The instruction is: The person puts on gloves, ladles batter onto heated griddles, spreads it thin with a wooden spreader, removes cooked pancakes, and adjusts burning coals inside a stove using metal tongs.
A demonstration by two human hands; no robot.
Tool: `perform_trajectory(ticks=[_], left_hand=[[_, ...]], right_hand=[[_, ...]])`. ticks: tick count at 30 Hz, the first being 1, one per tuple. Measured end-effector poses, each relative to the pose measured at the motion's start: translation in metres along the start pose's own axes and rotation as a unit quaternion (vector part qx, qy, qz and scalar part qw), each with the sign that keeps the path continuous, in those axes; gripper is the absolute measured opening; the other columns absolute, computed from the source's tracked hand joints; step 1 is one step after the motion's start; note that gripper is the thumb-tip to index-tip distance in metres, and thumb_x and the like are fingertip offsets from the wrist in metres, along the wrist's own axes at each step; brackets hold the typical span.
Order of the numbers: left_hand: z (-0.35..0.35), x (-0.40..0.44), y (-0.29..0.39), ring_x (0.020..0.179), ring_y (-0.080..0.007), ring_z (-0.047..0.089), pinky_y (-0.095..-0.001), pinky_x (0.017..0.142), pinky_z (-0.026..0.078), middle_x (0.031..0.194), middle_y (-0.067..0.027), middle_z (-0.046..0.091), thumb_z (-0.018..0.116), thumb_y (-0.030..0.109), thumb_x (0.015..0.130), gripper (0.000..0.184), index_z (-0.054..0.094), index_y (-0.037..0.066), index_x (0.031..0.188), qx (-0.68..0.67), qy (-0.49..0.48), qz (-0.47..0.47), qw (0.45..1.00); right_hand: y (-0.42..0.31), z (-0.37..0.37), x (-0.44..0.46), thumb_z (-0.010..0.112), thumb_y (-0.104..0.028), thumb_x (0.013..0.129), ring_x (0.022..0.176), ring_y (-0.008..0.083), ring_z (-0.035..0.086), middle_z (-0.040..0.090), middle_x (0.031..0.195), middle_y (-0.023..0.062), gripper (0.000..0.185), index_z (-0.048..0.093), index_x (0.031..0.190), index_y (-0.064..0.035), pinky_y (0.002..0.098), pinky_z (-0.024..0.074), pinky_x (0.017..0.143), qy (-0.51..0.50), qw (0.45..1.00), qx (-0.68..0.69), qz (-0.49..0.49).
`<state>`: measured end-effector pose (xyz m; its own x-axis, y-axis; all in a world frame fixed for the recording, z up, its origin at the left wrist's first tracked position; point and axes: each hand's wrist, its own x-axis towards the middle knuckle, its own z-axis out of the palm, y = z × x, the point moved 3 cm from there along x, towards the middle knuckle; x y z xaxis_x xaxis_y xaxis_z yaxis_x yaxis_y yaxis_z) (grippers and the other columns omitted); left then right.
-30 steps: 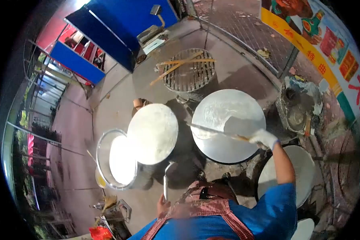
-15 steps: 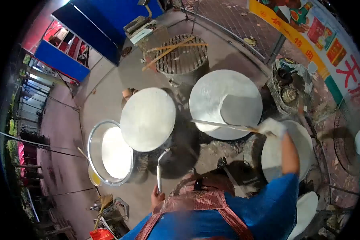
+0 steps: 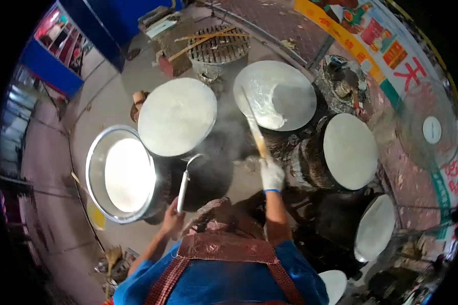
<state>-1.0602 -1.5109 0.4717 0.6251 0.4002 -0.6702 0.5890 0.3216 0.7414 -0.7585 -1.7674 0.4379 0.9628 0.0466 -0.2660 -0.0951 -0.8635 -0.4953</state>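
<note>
My right hand [image 3: 272, 175], in a white glove, grips the wooden handle of a long flat spreader [image 3: 257, 134]. The blade's far end lies over the left part of a round griddle [image 3: 296, 101], where white batter [image 3: 264, 89] covers roughly the left half and bare grey metal shows on the right. My bare left hand [image 3: 173, 221] is closed around a white-handled tool [image 3: 183, 190] with a thin curved metal end. Ahead of that hand sits a second griddle covered by a pale round sheet [image 3: 178, 117]. A metal basin [image 3: 90, 175] of white batter stands to its left.
More round griddles with pale sheets [image 3: 350, 151] [image 3: 375, 229] line the right side. A drum with a slatted top [image 3: 219, 48] carries crossed sticks at the back. A printed banner [image 3: 392, 46] hangs at upper right, and a yellow container [image 3: 96, 216] sits beside the basin.
My right hand has swung left and nearer my body, turning the spreader from crosswise to pointing away from me. My left hand has risen with its tool. The whole view has shifted.
</note>
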Motion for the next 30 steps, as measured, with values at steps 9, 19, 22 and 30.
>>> perform_trajectory(ticks=[9, 19, 22, 30], left_hand=[[0.016, -0.018, 0.000, 0.054, -0.0058, 0.045, -0.0200, 0.045, 0.037, 0.074, -0.0002, 0.051, 0.043, -0.006, 0.074, 0.057, 0.042, 0.008, 0.129, -0.084, -0.033, 0.047, 0.995], [0.043, -0.021, 0.015, 0.046, -0.0118, 0.041, -0.0253, 0.039, 0.033, 0.060, -0.0027, 0.043, 0.045, 0.004, 0.068, 0.065, 0.036, 0.010, 0.132, -0.087, -0.097, -0.001, 0.991], [0.048, -0.011, 0.017, 0.043, -0.0118, 0.038, -0.0245, 0.038, 0.031, 0.059, -0.0015, 0.040, 0.043, 0.002, 0.071, 0.069, 0.028, 0.012, 0.137, -0.092, -0.120, 0.006, 0.989], [0.036, 0.027, -0.021, 0.045, -0.0090, 0.036, -0.0226, 0.040, 0.031, 0.063, 0.0007, 0.040, 0.042, -0.002, 0.080, 0.066, 0.025, 0.021, 0.140, -0.155, -0.145, -0.032, 0.977]], right_hand=[[-0.010, -0.012, 0.011, 0.052, -0.043, 0.084, 0.086, 0.0344, 0.060, 0.064, 0.089, 0.0149, 0.033, 0.066, 0.103, -0.0185, 0.0408, 0.0470, 0.076, 0.077, 0.983, 0.169, 0.007], [0.027, -0.026, 0.078, 0.052, -0.041, 0.082, 0.088, 0.0366, 0.059, 0.062, 0.094, 0.0189, 0.038, 0.064, 0.102, -0.0111, 0.0414, 0.0470, 0.075, 0.076, 0.987, 0.139, 0.002], [0.004, -0.043, 0.030, 0.061, -0.039, 0.079, 0.088, 0.0357, 0.059, 0.063, 0.095, 0.0179, 0.034, 0.064, 0.105, -0.0167, 0.0392, 0.0463, 0.077, 0.007, 0.999, 0.041, -0.017], [0.044, -0.067, 0.081, 0.052, -0.045, 0.084, 0.076, 0.0354, 0.061, 0.063, 0.080, 0.0184, 0.040, 0.063, 0.108, -0.0157, 0.0433, 0.0470, 0.067, 0.150, 0.980, 0.131, -0.019]])
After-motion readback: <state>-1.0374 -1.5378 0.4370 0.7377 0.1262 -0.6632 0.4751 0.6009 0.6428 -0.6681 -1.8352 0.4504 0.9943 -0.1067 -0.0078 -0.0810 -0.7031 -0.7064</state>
